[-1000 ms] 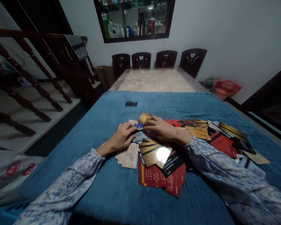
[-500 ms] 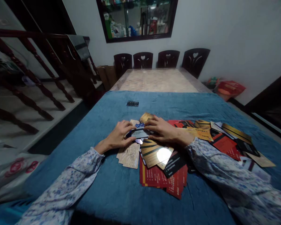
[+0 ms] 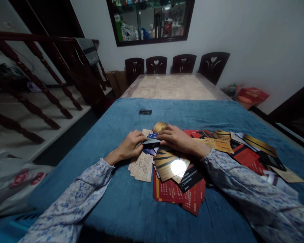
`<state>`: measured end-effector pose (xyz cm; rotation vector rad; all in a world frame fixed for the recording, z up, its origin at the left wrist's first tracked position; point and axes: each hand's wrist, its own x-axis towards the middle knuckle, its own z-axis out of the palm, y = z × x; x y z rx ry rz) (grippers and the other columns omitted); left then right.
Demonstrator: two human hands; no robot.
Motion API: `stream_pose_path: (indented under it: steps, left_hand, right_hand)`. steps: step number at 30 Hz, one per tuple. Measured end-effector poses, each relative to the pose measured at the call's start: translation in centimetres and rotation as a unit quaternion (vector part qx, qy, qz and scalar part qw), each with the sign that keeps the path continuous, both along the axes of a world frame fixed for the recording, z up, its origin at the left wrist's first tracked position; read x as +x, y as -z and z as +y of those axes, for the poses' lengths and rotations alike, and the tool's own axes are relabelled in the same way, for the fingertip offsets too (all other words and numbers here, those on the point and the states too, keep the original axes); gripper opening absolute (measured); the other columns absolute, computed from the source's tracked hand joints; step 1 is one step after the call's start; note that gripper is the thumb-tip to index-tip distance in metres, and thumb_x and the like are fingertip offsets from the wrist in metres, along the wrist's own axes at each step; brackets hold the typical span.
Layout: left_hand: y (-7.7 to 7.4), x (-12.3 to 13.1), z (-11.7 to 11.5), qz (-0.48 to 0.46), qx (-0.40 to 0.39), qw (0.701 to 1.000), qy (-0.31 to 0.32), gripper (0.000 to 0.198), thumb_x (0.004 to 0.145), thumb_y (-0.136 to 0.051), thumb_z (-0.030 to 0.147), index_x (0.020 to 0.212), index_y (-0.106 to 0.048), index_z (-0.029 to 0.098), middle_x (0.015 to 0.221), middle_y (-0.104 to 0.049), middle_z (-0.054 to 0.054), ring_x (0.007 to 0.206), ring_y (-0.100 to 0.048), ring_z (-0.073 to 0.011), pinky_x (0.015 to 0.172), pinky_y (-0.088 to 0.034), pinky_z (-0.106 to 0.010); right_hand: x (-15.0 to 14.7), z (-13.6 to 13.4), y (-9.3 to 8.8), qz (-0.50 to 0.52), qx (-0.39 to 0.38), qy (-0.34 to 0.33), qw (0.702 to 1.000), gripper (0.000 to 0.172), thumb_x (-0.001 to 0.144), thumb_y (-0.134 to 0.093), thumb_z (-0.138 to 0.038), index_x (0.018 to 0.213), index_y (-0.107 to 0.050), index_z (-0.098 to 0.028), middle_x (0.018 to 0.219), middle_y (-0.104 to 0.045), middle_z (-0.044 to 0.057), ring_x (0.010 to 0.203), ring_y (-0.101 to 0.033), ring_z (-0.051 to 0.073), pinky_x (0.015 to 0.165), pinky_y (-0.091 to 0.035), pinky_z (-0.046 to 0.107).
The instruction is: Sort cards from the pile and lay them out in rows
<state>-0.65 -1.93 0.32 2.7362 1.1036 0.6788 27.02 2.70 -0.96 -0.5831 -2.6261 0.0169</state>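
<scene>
Both of my hands pinch one dark card between them, lifted slightly above a spread of several plastic cards on a blue cloth. My left hand grips its left end and my right hand grips its right end, fingers curled. Under them lie beige cards, a gold striped card with a bright glare spot, red cards and a black card. More gold, red and black cards stretch out to the right.
A single dark card lies alone farther back on the cloth. Beyond the cloth is bare marble tabletop with several dark chairs at the far end. A wooden stair railing runs along the left.
The dark card has come up off the pile, held edge-on between both hands. The hands stay in much the same place; the view has shifted slightly.
</scene>
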Motion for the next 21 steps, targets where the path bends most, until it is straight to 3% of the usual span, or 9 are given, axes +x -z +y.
stream_pose_path:
  steps: [21]
  left_hand:
    - [0.6,-0.6,0.8,-0.052,0.003,0.998,-0.023,0.034,0.082,-0.051,0.003,0.105,-0.073,0.016,0.092,-0.070,-0.006,0.088,-0.063,-0.0186,0.082,-0.053,-0.033]
  right_hand:
    - [-2.0,-0.3,-1.5,-0.006,0.000,0.084,0.996,0.022,0.099,-0.057,-0.022,0.117,-0.070,-0.021,0.102,-0.074,0.010,0.097,-0.062,0.023,0.079,-0.043,0.034]
